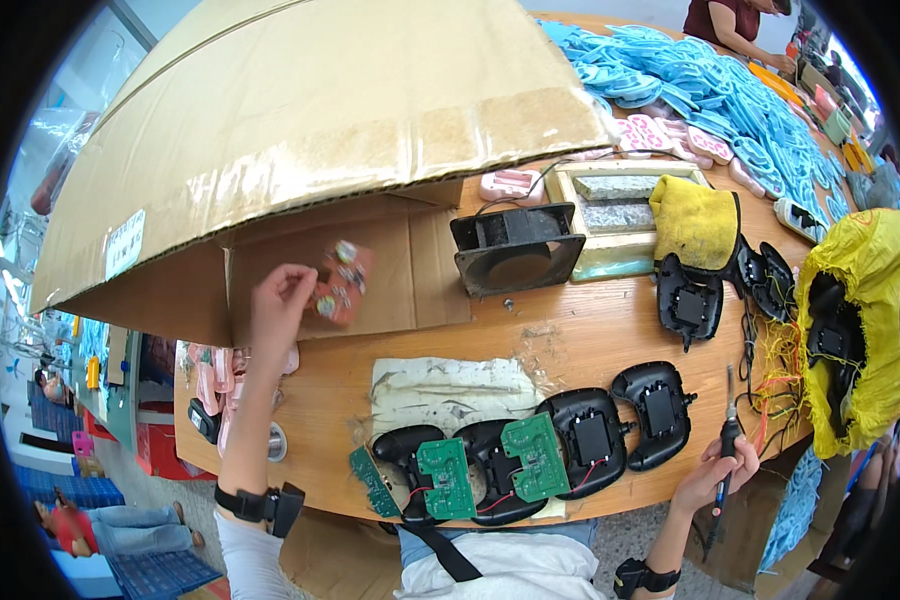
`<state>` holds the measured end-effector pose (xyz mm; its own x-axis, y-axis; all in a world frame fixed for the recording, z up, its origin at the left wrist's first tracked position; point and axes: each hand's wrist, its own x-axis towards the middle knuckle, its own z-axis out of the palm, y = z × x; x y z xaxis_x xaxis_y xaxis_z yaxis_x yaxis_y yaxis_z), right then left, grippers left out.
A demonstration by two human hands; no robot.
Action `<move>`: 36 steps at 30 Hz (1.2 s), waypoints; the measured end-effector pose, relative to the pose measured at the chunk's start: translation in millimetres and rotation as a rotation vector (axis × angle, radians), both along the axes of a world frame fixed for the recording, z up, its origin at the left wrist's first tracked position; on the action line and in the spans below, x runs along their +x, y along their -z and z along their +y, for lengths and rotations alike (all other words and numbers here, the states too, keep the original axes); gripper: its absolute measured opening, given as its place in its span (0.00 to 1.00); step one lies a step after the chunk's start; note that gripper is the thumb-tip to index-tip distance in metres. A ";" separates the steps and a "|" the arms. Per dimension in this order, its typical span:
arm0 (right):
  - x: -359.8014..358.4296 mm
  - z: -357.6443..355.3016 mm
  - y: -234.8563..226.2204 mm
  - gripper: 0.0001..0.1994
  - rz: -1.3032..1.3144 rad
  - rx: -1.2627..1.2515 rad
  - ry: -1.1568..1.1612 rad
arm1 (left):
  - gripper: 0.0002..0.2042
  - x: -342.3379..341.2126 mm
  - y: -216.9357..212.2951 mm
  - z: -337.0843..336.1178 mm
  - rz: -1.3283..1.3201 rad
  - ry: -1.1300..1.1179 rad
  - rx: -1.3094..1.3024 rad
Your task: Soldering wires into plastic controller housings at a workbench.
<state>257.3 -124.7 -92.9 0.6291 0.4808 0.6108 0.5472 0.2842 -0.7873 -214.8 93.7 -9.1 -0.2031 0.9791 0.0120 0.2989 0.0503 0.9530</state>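
My left hand (284,300) pinches the edge of a reddish-brown circuit board (348,285) with small parts on it, at the mouth of the large cardboard box. Over at the right, my right hand (718,474) is closed around the dark handle of a soldering iron (729,432), its tip pointing up and away. Between my hands, black game controller shells (582,440) lie in a row along the near table edge. Green circuit boards (444,480) rest on or against some of them, with thin red wires showing at several.
The cardboard box (320,110) covers the back left. A black fan (518,250), a framed tray (610,268) and a yellow cloth (695,222) stand behind. Far right are a yellow bag (850,250) and tangled wires (775,375). Blue parts (710,95) pile up near another person (725,25).
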 end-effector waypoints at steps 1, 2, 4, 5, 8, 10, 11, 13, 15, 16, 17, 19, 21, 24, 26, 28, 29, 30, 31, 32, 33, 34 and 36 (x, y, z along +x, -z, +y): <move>0.3 0.4 0.0 0.17 -0.015 0.037 -0.020 | 0.08 7.9 -2.2 -10.6 0.121 0.026 0.006; 0.8 0.4 -0.1 0.19 -0.022 0.027 -0.015 | 0.08 16.4 -3.3 -15.9 0.205 0.046 -0.003; 2.1 -0.3 0.0 0.20 -0.069 -0.009 0.007 | 0.08 38.1 0.4 -18.1 0.340 0.105 0.104; 2.5 -0.7 -0.1 0.20 -0.096 -0.041 0.012 | 0.09 49.1 2.5 -18.6 0.435 0.129 0.112; 2.6 -1.6 -1.0 0.20 -0.115 -0.045 -0.010 | 0.15 69.0 1.1 -24.3 0.569 0.252 0.228; 1.5 -2.1 -2.6 0.20 -0.083 -0.019 -0.068 | 0.23 73.9 -2.6 -31.3 0.781 0.410 0.211; 0.9 -2.9 -3.8 0.20 -0.102 -0.037 -0.033 | 0.23 77.2 -2.5 -32.3 0.783 0.418 0.193; -0.1 -2.8 -5.9 0.20 -0.092 -0.083 -0.047 | 0.23 81.1 -1.7 -34.0 0.786 0.520 0.082; -1.2 -1.5 -8.3 0.20 -0.122 -0.096 -0.013 | 0.22 82.5 -1.5 -36.3 0.741 0.530 0.058; -2.0 -0.7 -9.3 0.19 -0.128 -0.102 0.002 | 0.22 83.9 -0.7 -37.8 0.701 0.540 0.007; -2.4 0.2 -10.4 0.18 -0.133 -0.081 -0.010 | 0.22 85.6 0.0 -40.4 0.696 0.547 0.009; -3.4 1.5 -12.5 0.19 -0.160 -0.083 0.003 | 0.19 89.5 -1.1 -45.6 0.672 0.504 -0.051; -5.1 1.6 -14.3 0.19 -0.139 -0.086 -0.004 | 0.16 91.6 -8.6 -46.9 0.740 0.568 0.011; -5.6 0.8 -17.4 0.20 -0.183 -0.107 0.002 | 0.12 100.9 -23.0 -57.3 0.805 0.620 0.050; -5.7 1.0 -19.3 0.20 -0.203 -0.104 -0.027 | 0.10 109.0 -33.1 -70.7 0.791 0.578 0.160; -7.0 2.7 -21.6 0.19 -0.121 -0.043 -0.125 | 0.12 115.4 -43.7 -86.1 0.830 0.588 0.358; -7.8 4.0 -23.6 0.19 -0.129 -0.061 -0.099 | 0.13 119.5 -47.4 -93.6 0.877 0.572 0.525; -9.2 4.9 -26.4 0.18 -0.148 -0.060 -0.112 | 0.15 125.1 -49.2 -101.2 0.842 0.575 0.691; -11.3 5.7 -29.8 0.16 -0.152 -0.040 -0.145 | 0.14 131.1 -50.0 -107.4 0.799 0.626 0.883; -14.0 6.4 -34.0 0.16 -0.161 -0.060 -0.123 | 0.12 136.4 -51.8 -115.6 0.781 0.704 0.978; -17.2 5.7 -39.4 0.12 -0.135 -0.056 -0.178 | 0.09 144.7 -51.0 -122.5 0.732 0.769 1.051; -20.5 5.2 -45.2 0.09 -0.096 -0.041 -0.247 | 0.07 152.7 -50.2 -128.0 0.717 0.830 1.129; -28.4 5.3 -56.3 0.07 -0.061 -0.049 -0.358 | 0.05 170.1 -47.1 -135.1 0.690 0.919 1.231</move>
<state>228.9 -119.4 -36.6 0.3790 0.6934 0.6128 0.4661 0.4290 -0.7738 -44.7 -41.4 38.0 0.7588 0.1031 0.6431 0.1531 -0.9880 -0.0222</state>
